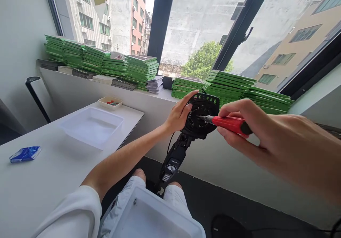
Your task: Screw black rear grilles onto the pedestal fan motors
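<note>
A black electric fan (174, 160) with a dial on its neck stands between my knees, its round head facing me and the blades not visible. My left hand (179, 113) grips the left rim of the fan head (204, 104), thumb toward the front and fingers around the edge. In my right hand (247, 128) is a red-handled screwdriver (230, 123), held level from the right. Its tip points into the middle of the fan head; whether it sits in a screw I cannot tell.
A white tray (157, 209) rests on my lap. On the table (53, 181) at left are a translucent bin (93, 124), a small tray of red parts (110, 103) and a blue packet (25, 154). Green stacks (141, 67) line the windowsill.
</note>
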